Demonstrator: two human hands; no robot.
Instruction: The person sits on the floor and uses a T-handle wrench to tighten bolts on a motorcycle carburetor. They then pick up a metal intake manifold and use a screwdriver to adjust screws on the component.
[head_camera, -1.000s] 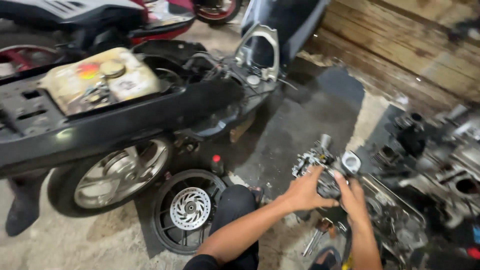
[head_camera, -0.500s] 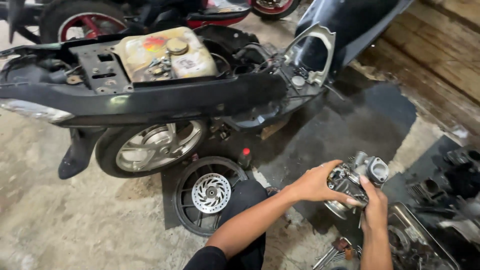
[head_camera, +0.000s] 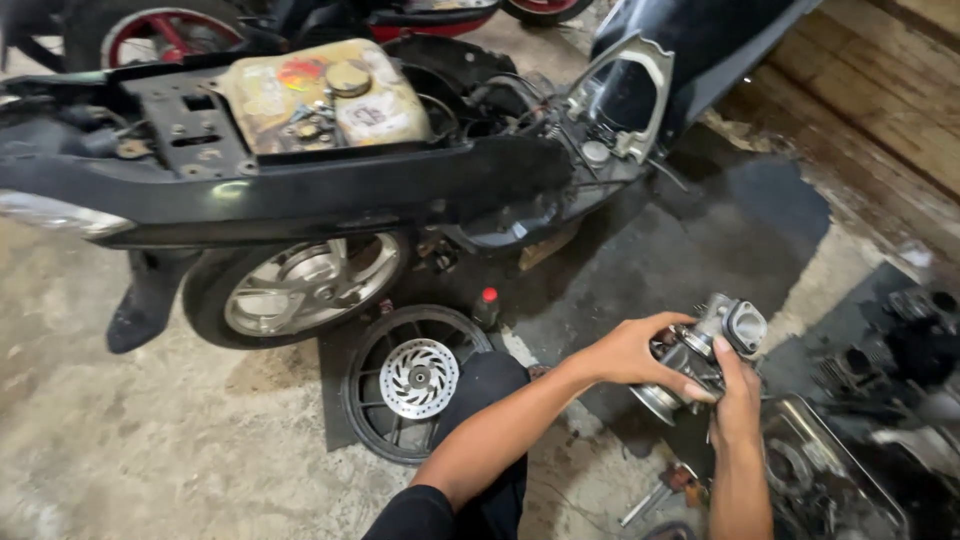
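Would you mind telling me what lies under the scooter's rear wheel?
A loose wheel with a silver brake disc lies flat on the floor just below the scooter's rear wheel. A knee covers its right edge.

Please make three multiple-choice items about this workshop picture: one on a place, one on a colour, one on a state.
1. Where does the loose wheel lie?
A. on the floor beside the scooter's rear wheel
B. on the seat
C. against the wooden wall

2. What colour is the small bottle's cap?
A. blue
B. red
C. white

3. How is the metal engine part held?
A. lying untouched
B. by one hand only
C. by both hands

Answers: 1 A, it lies flat by the tyre. 2 B, the cap is red. 3 C, left hand and right hand both grip it.
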